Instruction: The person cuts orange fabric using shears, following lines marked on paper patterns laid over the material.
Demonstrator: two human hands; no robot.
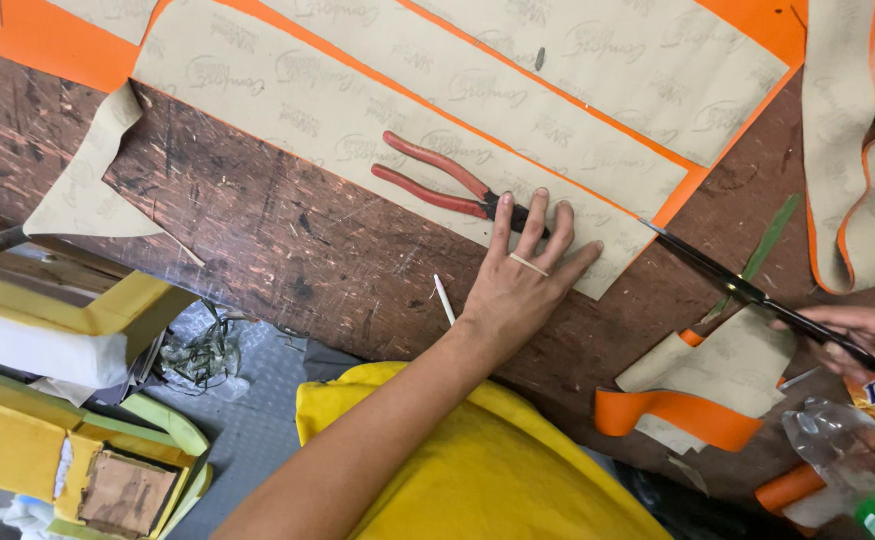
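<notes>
My left hand lies flat, fingers spread, on the near corner of a beige sheet with an orange underside, pressing it onto the wooden table. A ring is on one finger. My right hand grips the handles of long black scissors. Their blades point left, and the tip meets the sheet's right edge, close to my left thumb. Red-handled pliers rest on the sheet just beyond my left fingertips.
The scratched dark wooden table carries cut beige and orange strips at the right and scraps near the front edge. A small white stick lies by my wrist. Yellow foam pieces sit at the lower left, a plastic bottle at the lower right.
</notes>
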